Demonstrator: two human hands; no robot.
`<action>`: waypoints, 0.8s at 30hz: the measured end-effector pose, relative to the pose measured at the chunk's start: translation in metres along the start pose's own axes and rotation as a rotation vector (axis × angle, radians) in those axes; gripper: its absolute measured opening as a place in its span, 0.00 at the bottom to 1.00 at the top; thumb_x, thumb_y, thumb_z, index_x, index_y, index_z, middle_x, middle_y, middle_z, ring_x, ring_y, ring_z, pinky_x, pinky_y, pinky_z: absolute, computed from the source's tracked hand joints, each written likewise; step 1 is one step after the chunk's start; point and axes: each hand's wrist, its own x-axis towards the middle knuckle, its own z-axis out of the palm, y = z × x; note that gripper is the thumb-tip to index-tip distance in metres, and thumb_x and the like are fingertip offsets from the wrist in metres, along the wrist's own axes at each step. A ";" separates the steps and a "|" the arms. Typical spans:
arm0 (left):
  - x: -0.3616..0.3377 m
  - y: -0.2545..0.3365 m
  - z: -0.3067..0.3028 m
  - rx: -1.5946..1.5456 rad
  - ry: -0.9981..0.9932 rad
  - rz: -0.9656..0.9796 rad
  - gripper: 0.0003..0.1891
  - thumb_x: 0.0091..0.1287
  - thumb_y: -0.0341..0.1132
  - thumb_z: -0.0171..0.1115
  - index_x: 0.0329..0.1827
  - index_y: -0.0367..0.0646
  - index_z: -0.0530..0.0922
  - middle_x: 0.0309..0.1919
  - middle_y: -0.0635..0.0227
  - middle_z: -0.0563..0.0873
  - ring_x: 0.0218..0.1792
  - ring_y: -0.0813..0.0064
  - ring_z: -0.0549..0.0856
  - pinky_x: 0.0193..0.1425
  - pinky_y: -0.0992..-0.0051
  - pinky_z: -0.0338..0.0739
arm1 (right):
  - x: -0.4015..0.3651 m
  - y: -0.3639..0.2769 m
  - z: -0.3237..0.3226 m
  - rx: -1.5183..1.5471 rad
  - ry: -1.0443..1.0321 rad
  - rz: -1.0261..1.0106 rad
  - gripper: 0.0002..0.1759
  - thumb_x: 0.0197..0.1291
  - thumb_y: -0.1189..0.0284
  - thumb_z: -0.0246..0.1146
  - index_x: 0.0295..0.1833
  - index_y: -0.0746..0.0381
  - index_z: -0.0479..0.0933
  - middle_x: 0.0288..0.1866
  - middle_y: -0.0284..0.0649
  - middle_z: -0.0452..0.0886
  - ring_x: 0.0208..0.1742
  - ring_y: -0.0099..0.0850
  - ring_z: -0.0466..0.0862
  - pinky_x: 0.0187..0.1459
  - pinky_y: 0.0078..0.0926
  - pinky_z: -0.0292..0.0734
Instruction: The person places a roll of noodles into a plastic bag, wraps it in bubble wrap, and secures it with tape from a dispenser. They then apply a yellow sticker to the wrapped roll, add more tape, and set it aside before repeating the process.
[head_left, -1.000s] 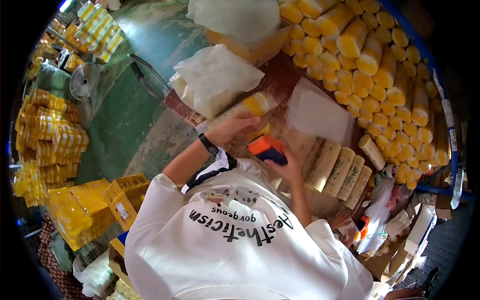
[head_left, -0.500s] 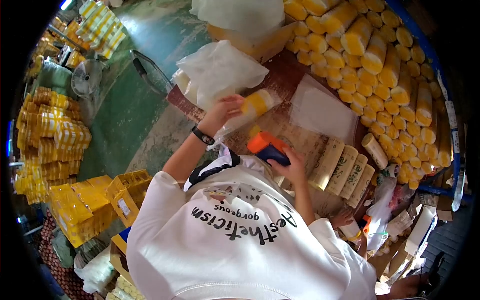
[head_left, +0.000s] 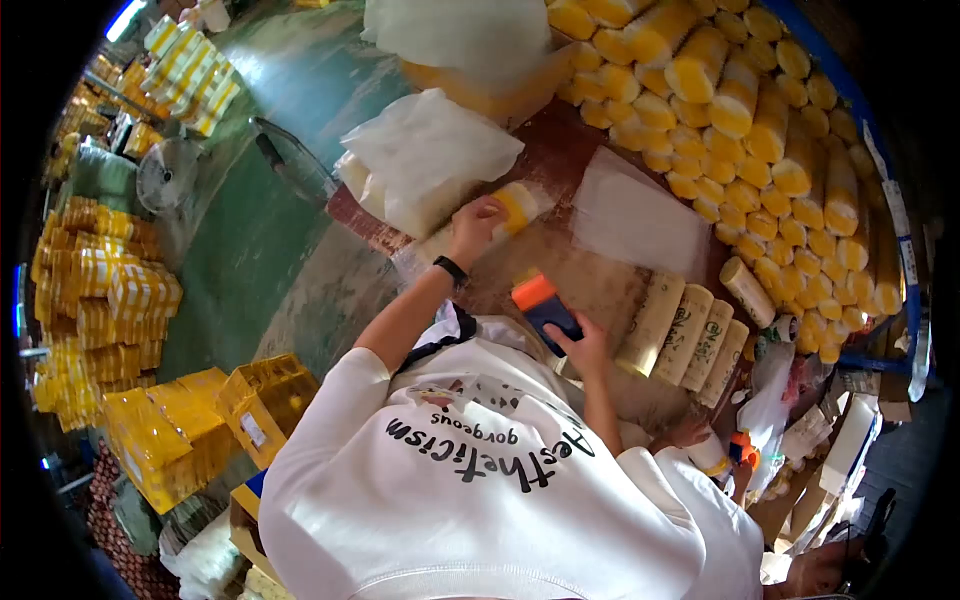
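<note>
My left hand, with a black band at the wrist, has curled fingers on a roll wrapped in clear film with a yellow band. The roll lies slanted on the brown tabletop. My right hand grips the dark blue part of an orange-and-blue handheld tool; its orange end points up and left, apart from the roll. Just beyond my left hand sits a stack of translucent white sheets. More thin sheets lie flat to the right of the roll.
Several pale rolls with dark writing lie side by side at the right. Behind them, yellow-banded rolls are piled inside a blue frame. Yellow-taped cartons stand at the lower left. A co-worker's hand is at the lower right.
My left hand has come down onto the wrapped roll, its fingers now curled. The tool in my right hand has shifted slightly right and down and turned more upright.
</note>
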 end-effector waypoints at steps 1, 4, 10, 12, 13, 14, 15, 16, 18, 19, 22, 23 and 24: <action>0.007 -0.014 0.008 0.141 0.047 0.172 0.06 0.59 0.32 0.62 0.38 0.48 0.83 0.27 0.69 0.86 0.22 0.72 0.81 0.24 0.72 0.72 | -0.001 0.000 0.000 0.011 -0.029 0.031 0.27 0.49 0.58 0.74 0.50 0.64 0.79 0.37 0.42 0.84 0.38 0.27 0.82 0.42 0.27 0.77; 0.018 -0.026 0.023 0.540 0.114 0.487 0.06 0.59 0.35 0.59 0.38 0.51 0.82 0.28 0.65 0.86 0.27 0.60 0.83 0.28 0.63 0.75 | -0.005 -0.010 0.002 0.084 0.004 0.000 0.26 0.48 0.58 0.74 0.48 0.65 0.79 0.35 0.40 0.84 0.35 0.25 0.81 0.40 0.25 0.76; 0.010 -0.023 0.025 0.966 -0.010 0.499 0.12 0.62 0.38 0.55 0.48 0.55 0.77 0.39 0.65 0.84 0.34 0.57 0.84 0.34 0.57 0.76 | -0.005 -0.008 0.005 0.089 0.058 -0.022 0.25 0.47 0.56 0.74 0.43 0.65 0.81 0.28 0.40 0.82 0.30 0.26 0.80 0.36 0.25 0.74; 0.006 -0.022 0.024 0.983 -0.024 0.489 0.15 0.62 0.38 0.55 0.53 0.56 0.74 0.43 0.67 0.83 0.36 0.58 0.84 0.37 0.57 0.77 | -0.003 -0.013 0.003 0.049 0.072 -0.032 0.25 0.47 0.56 0.74 0.42 0.65 0.81 0.28 0.41 0.82 0.29 0.27 0.80 0.36 0.26 0.74; 0.006 -0.024 0.023 0.963 -0.023 0.497 0.17 0.62 0.38 0.56 0.54 0.55 0.74 0.45 0.65 0.82 0.37 0.57 0.84 0.38 0.57 0.77 | -0.001 -0.012 0.004 0.053 0.066 -0.039 0.25 0.47 0.56 0.74 0.43 0.65 0.81 0.29 0.41 0.82 0.30 0.28 0.80 0.36 0.26 0.75; 0.005 -0.025 0.024 0.941 -0.022 0.505 0.18 0.62 0.39 0.56 0.56 0.55 0.73 0.48 0.64 0.81 0.38 0.56 0.83 0.39 0.58 0.77 | 0.001 -0.011 0.005 0.056 0.058 -0.047 0.26 0.47 0.55 0.74 0.43 0.65 0.81 0.31 0.42 0.83 0.30 0.28 0.81 0.36 0.27 0.76; 0.003 -0.021 0.024 0.919 -0.019 0.512 0.19 0.61 0.39 0.57 0.57 0.54 0.73 0.50 0.62 0.80 0.39 0.55 0.83 0.40 0.58 0.77 | 0.001 -0.012 0.004 0.058 0.050 -0.056 0.26 0.48 0.55 0.74 0.43 0.66 0.80 0.32 0.42 0.84 0.31 0.29 0.82 0.37 0.27 0.76; 0.002 -0.016 0.025 0.940 0.014 0.461 0.21 0.61 0.39 0.58 0.58 0.53 0.72 0.52 0.61 0.78 0.41 0.55 0.82 0.41 0.59 0.77 | 0.002 -0.014 0.004 0.064 0.055 -0.070 0.26 0.48 0.55 0.74 0.43 0.66 0.80 0.32 0.42 0.84 0.31 0.29 0.82 0.36 0.27 0.76; 0.001 -0.006 0.027 0.980 0.079 0.364 0.24 0.59 0.40 0.59 0.60 0.51 0.71 0.57 0.57 0.74 0.46 0.53 0.80 0.44 0.61 0.78 | 0.003 -0.022 0.003 0.079 0.068 -0.101 0.25 0.48 0.56 0.74 0.43 0.66 0.80 0.31 0.42 0.84 0.30 0.29 0.81 0.36 0.27 0.76; 0.003 -0.006 0.027 0.991 0.110 0.407 0.25 0.59 0.41 0.60 0.61 0.50 0.70 0.58 0.57 0.72 0.49 0.53 0.79 0.46 0.60 0.77 | 0.005 -0.019 0.003 0.071 0.043 -0.090 0.25 0.48 0.56 0.74 0.43 0.65 0.80 0.31 0.42 0.84 0.30 0.29 0.81 0.36 0.27 0.76; 0.002 -0.002 0.024 1.092 0.157 0.470 0.28 0.57 0.42 0.61 0.63 0.49 0.69 0.60 0.57 0.69 0.56 0.55 0.74 0.51 0.56 0.74 | 0.008 -0.017 0.004 0.063 -0.013 -0.049 0.25 0.48 0.56 0.74 0.44 0.65 0.80 0.32 0.42 0.84 0.32 0.28 0.82 0.38 0.27 0.76; 0.002 0.001 0.025 1.169 0.147 0.453 0.29 0.58 0.43 0.61 0.63 0.48 0.68 0.60 0.58 0.70 0.57 0.55 0.72 0.52 0.54 0.73 | 0.007 -0.020 0.002 0.069 -0.017 -0.037 0.26 0.48 0.56 0.74 0.44 0.65 0.80 0.32 0.42 0.84 0.32 0.28 0.82 0.38 0.26 0.77; 0.001 0.004 0.026 1.245 0.136 0.436 0.29 0.58 0.43 0.61 0.63 0.48 0.68 0.59 0.58 0.70 0.59 0.56 0.71 0.54 0.52 0.72 | 0.006 -0.023 0.001 0.074 -0.020 -0.024 0.26 0.48 0.56 0.74 0.44 0.65 0.80 0.32 0.41 0.84 0.32 0.27 0.82 0.39 0.26 0.77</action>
